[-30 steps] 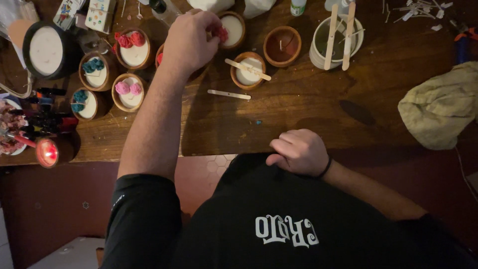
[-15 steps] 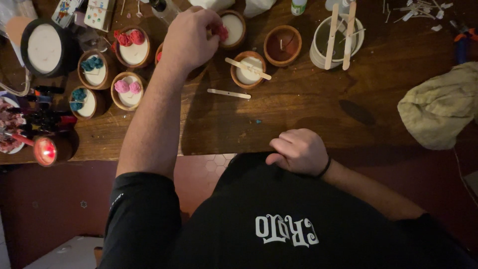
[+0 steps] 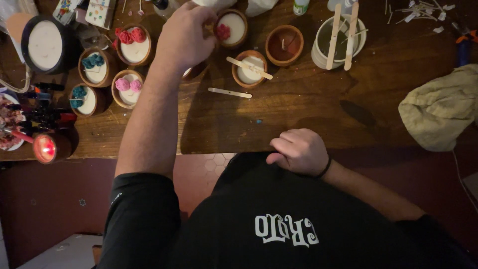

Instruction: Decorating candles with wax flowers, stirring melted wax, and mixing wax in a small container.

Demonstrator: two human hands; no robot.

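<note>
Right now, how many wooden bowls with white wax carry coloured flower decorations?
5: red-flower bowl, teal bowl, second teal bowl, pink bowl, and the bowl with one red flower by the left hand, which may hide another.

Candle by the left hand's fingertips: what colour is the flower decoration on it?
Red-pink flower on white wax, head view.

Packages and labels at table's far edge

Two small colourful printed cardboard boxes [image 3: 87, 10] at 11 o'clock, side by side; white plastic bottle with green label [image 3: 300, 6] at 12 o'clock, cut by frame; no screens or signs.
</note>
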